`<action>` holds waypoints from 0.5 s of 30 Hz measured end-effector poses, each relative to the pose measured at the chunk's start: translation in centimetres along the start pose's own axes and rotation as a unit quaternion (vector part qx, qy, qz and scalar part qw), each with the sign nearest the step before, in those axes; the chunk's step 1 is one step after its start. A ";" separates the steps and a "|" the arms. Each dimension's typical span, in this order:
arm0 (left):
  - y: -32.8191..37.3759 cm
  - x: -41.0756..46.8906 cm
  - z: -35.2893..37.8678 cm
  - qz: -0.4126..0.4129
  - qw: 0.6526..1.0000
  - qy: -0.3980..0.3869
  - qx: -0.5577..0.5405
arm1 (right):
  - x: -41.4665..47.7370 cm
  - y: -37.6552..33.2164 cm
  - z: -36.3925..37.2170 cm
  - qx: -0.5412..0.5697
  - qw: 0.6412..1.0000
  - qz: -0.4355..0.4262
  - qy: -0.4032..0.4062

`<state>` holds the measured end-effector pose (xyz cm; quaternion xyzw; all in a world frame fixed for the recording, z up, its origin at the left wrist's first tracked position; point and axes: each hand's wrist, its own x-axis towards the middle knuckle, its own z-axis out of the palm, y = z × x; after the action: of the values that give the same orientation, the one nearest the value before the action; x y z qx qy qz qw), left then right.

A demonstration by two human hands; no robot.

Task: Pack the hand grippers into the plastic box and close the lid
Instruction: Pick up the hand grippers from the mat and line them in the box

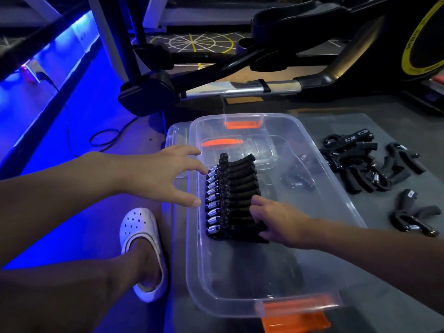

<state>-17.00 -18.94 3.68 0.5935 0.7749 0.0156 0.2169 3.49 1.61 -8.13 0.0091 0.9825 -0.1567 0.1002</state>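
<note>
A clear plastic box [319, 164] with orange latches stands open on the floor mat. Inside it, along the left wall, several black hand grippers [230, 188] with silver springs stand packed in a row. My right hand [276, 219] reaches into the box, its fingers on the near handles of that row. My left hand [165, 174] hovers at the box's left rim with fingers spread, holding nothing. A pile of loose hand grippers [358, 162] lies on the mat right of the box, and one more gripper [410, 215] lies nearer. The lid [176, 133] seems to lie under the box.
An exercise machine's frame [240, 90] and base stand just behind the box. A cable [105, 138] loops on the blue-lit floor at left. My foot in a white clog [141, 251] rests beside the box's left side.
</note>
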 end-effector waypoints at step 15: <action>0.1 -0.1 0.1 -0.002 1.000 0.001 -0.006 | 0.8 0.7 2.6 0.072 0.987 0.120 0.081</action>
<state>-16.87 -19.02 3.61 0.5908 0.7761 0.0207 0.2195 3.25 1.49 -10.91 0.1465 0.9655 -0.2121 0.0374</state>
